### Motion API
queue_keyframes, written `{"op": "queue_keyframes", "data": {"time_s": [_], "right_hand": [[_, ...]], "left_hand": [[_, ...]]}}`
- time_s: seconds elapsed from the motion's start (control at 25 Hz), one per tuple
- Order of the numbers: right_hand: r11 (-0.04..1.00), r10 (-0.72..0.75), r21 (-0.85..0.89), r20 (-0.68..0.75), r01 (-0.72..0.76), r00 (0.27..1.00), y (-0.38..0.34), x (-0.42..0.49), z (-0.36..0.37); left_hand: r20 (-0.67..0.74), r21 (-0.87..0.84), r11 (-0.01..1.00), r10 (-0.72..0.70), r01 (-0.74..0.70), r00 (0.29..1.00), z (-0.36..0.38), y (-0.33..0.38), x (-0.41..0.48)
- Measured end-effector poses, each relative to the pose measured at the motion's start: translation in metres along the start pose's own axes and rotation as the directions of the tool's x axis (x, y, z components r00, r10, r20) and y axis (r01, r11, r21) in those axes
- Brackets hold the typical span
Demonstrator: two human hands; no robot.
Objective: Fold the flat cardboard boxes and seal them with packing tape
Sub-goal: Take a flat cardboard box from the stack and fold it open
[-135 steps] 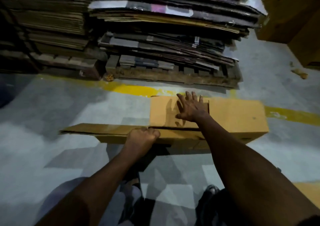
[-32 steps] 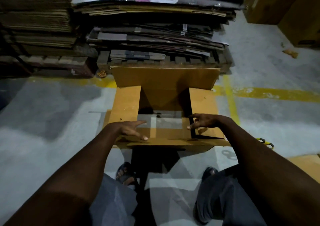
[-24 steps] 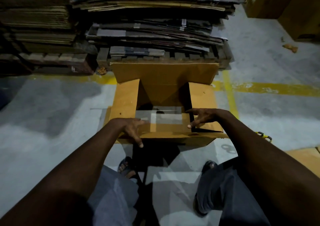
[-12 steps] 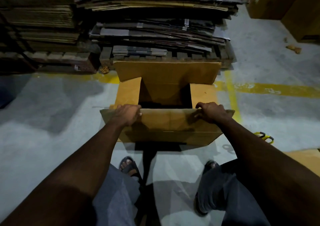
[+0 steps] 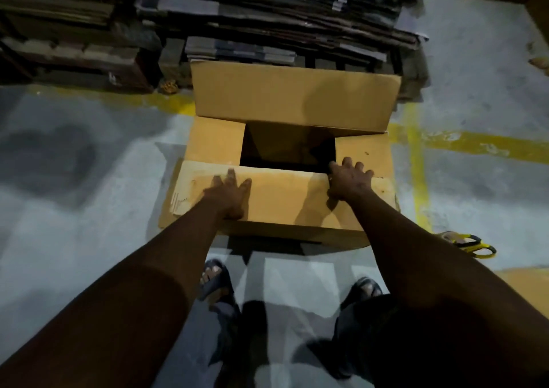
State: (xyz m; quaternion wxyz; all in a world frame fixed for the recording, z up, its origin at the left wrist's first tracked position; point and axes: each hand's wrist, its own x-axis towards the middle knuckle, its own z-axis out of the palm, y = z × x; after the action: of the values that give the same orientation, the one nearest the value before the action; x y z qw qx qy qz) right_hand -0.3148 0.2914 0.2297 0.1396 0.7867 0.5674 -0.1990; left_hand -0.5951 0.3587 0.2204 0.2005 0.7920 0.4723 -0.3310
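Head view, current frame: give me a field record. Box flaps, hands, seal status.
box: upright on floor, top partly open
side flaps: both folded in
near flap: folded down over them
far flap: standing up
left hand: flat on near flap
right hand: fingers spread at near flap's far edge
seal: not yet done
yellow-and-black tool: on floor, right of box

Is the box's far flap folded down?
No, the far flap stands up while the left hand and right hand press the near flap.
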Motion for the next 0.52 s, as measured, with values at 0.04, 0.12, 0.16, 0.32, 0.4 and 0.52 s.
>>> {"op": "queue_keyframes", "data": {"time_s": [0.04,0.12,0.16,0.32,0.4,0.52], "right_hand": [[0.999,-0.003,0.051,-0.044,0.005,0.999,-0.006,0.011,-0.004],[0.986,0.005,0.164,-0.209,0.030,0.978,-0.020,0.034,-0.011],[0.982,0.003,0.179,-0.295,0.053,0.956,-0.026,0.044,-0.014],[0.987,-0.070,0.103,-0.438,0.127,0.896,-0.041,0.091,-0.029],[0.984,-0.115,0.073,-0.448,0.164,0.887,-0.042,0.114,-0.040],[0.986,-0.049,0.124,-0.438,0.115,0.897,-0.031,0.148,-0.049]], "left_hand": [[-0.020,-0.003,1.000,-0.005,0.005,1.000,0.000,0.004,0.002],[-0.093,0.022,1.000,0.025,-0.023,0.995,-0.005,0.012,0.004],[-0.137,0.032,0.998,0.054,-0.050,0.989,-0.006,0.013,0.006],[-0.287,0.011,0.998,0.062,-0.061,0.956,-0.009,-0.002,0.023],[-0.322,0.003,0.999,0.043,-0.044,0.946,-0.008,-0.007,0.033],[-0.365,0.016,1.000,0.028,-0.024,0.930,-0.007,-0.021,0.049]]}}
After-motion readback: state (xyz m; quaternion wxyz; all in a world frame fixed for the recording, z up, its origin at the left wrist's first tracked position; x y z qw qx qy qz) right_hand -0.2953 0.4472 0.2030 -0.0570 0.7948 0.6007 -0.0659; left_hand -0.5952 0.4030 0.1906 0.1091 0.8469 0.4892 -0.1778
